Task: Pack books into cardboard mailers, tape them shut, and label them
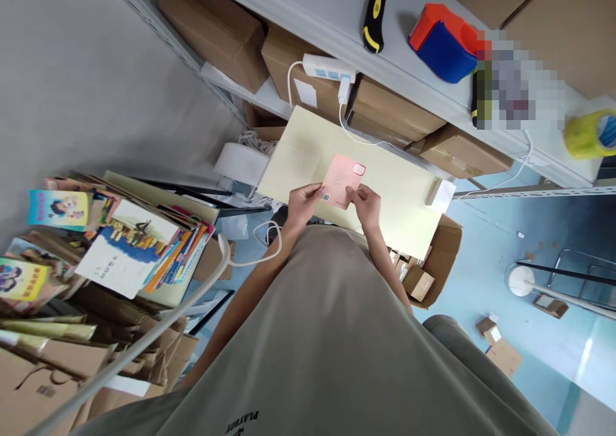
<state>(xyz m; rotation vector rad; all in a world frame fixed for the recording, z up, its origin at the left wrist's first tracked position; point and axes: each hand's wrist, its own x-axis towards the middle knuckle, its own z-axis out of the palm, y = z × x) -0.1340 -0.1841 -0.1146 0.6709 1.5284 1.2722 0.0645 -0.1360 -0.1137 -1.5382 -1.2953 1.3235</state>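
A small pink booklet [341, 178] with a red-edged label and a barcode is held up over the near part of a pale yellow board [298, 147]. My left hand [304, 205] pinches its lower left edge beside the barcode. On the opposite side, my right hand [364, 205] grips the lower right edge between thumb and fingers. Both hands are closed on the booklet, which lies nearly flat to the view.
Stacked books [128, 250] and cardboard stand at left, crossed by a white curved pole [168, 323]. A shelf [317, 12] above holds a cutter [375, 15], a red-blue tape dispenser [445, 44] and yellow tape [590, 134]. An open carton [445, 256] sits right of the board.
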